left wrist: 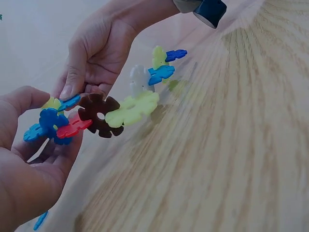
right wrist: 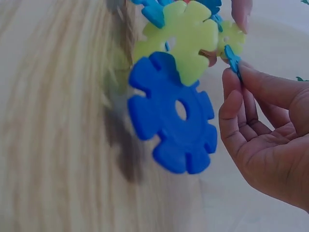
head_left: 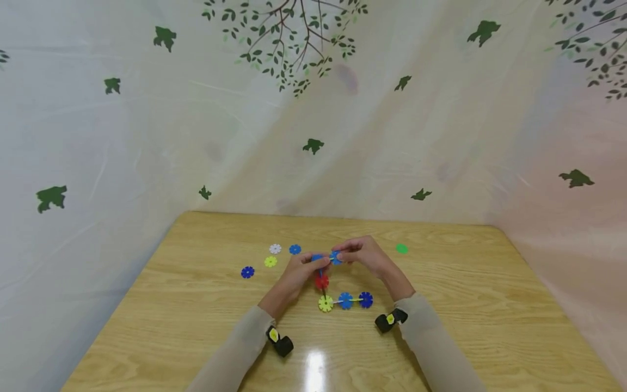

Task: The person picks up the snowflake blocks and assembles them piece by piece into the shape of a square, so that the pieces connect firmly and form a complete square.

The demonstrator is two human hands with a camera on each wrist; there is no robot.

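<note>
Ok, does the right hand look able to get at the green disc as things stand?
Probably yes: nothing visible blocks the green disc, right of the right hand, though that hand pinches a light blue disc it would likely need to release first.

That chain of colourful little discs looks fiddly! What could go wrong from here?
Two things, perhaps. The right hand pinches a light blue disc by its edge, so it might slip from the fingertips. And the chain's other end, a dark blue disc, is held by neither hand; pushing at the gripped end might twist the chain and loosen a slotted joint, perhaps at the brown disc.
</note>
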